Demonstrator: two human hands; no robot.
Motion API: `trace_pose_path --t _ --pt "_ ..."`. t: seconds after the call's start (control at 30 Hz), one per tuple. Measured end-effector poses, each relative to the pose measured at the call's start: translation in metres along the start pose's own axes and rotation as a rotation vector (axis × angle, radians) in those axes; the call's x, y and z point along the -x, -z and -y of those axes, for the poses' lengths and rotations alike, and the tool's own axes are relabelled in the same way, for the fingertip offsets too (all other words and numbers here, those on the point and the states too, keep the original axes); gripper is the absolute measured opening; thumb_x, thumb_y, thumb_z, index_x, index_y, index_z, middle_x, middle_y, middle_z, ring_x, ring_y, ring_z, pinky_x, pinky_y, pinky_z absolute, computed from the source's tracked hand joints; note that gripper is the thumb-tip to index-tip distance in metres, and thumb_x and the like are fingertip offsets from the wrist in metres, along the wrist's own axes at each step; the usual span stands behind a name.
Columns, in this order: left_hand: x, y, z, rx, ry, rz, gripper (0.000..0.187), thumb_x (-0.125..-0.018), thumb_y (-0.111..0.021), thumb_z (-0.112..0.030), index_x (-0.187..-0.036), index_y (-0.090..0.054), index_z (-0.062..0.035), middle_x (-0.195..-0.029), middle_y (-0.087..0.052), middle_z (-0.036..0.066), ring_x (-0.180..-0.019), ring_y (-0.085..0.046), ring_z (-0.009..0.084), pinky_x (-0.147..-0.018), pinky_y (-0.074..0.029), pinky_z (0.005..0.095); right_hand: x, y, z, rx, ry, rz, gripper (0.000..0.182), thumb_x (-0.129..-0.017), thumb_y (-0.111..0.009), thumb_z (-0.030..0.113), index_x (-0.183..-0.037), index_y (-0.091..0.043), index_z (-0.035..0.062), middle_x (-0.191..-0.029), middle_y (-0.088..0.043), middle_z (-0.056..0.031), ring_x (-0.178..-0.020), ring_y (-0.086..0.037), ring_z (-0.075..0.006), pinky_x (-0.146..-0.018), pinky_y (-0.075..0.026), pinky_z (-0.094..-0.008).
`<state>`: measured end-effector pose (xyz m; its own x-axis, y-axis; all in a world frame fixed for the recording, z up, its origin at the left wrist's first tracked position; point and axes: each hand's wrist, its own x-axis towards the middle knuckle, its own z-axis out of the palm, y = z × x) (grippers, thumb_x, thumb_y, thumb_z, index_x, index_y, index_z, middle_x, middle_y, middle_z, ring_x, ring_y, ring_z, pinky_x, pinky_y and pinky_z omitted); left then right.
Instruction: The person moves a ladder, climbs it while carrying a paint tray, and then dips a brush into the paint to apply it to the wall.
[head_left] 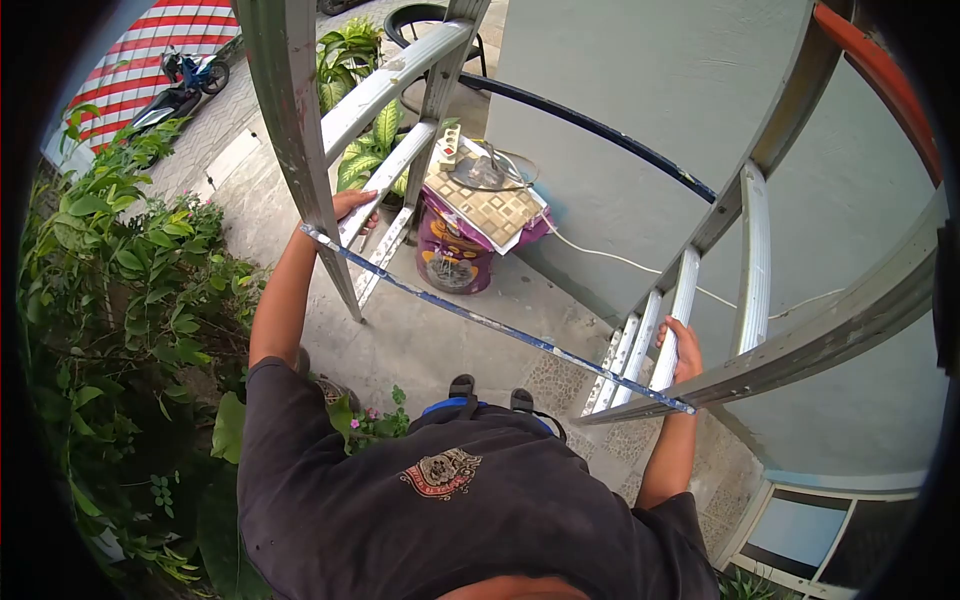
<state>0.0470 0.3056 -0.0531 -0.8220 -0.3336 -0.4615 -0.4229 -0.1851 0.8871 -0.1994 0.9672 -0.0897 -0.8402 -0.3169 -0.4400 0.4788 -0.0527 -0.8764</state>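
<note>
An aluminium stepladder (760, 240) stands spread around me, one ladder side at the left and the other at the right. My left hand (356, 212) is wrapped round a rung of the left side, near its outer rail. On the right side, my right hand (682, 348) grips a rung close to the rail. A blue, paint-spotted spreader bar (490, 322) crosses between the two sides in front of my chest. Farther off, a dark bar (590, 122) also links them.
Beyond the ladder, a purple bucket (450, 250) bears a tiled board with a power strip (449, 147) and cable. A grey wall (600, 60) rises at the right, above a window (800, 530). Dense plants (130, 260) border the left; a motorbike (180, 90) stands beyond.
</note>
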Motion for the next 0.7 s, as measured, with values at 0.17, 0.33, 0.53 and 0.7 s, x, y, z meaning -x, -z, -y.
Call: trace_pose_path --t 0.17,0.33,0.53,0.7 --pt "0.000 0.000 0.001 -0.025 -0.040 -0.013 0.030 -0.096 -0.062 -0.035 -0.100 -0.053 -0.0069 -0.072 -0.064 0.007 -0.058 -0.063 0.0141 -0.051 -0.055 0.0285 -0.009 0.009 -0.007 0.010 0.030 0.000 0.014 -0.088 -0.067 0.010 -0.093 -0.056 0.0027 -0.067 -0.058 -0.0053 -0.054 -0.056 -0.0136 -0.048 -0.048 -0.0274" --pt "0.003 -0.003 0.000 0.008 -0.061 0.042 0.030 -0.095 -0.064 -0.034 -0.098 -0.050 -0.0077 -0.073 -0.064 0.008 -0.058 -0.063 0.0138 -0.051 -0.055 0.0280 0.000 0.003 -0.004 0.011 0.046 -0.026 0.011 -0.087 -0.064 0.009 -0.088 -0.056 0.0023 -0.065 -0.059 -0.0055 -0.052 -0.056 -0.0136 -0.047 -0.049 -0.0269" --pt "0.013 -0.007 -0.003 -0.034 -0.030 0.017 0.029 -0.096 -0.063 -0.033 -0.097 -0.050 -0.0069 -0.071 -0.064 0.007 -0.056 -0.062 0.0126 -0.049 -0.054 0.0269 0.001 0.013 -0.001 0.013 0.001 0.000 0.010 -0.088 -0.065 0.008 -0.085 -0.057 0.0040 -0.064 -0.059 -0.0045 -0.051 -0.056 -0.0127 -0.047 -0.048 -0.0256" --pt "0.022 -0.013 0.000 -0.066 -0.038 -0.032 0.030 -0.096 -0.063 -0.034 -0.096 -0.052 -0.0059 -0.069 -0.064 0.007 -0.055 -0.061 0.0130 -0.047 -0.053 0.0270 0.014 0.012 0.001 0.013 0.029 -0.031 0.011 -0.086 -0.066 0.007 -0.088 -0.056 0.0026 -0.065 -0.059 -0.0053 -0.052 -0.056 -0.0128 -0.048 -0.048 -0.0258"
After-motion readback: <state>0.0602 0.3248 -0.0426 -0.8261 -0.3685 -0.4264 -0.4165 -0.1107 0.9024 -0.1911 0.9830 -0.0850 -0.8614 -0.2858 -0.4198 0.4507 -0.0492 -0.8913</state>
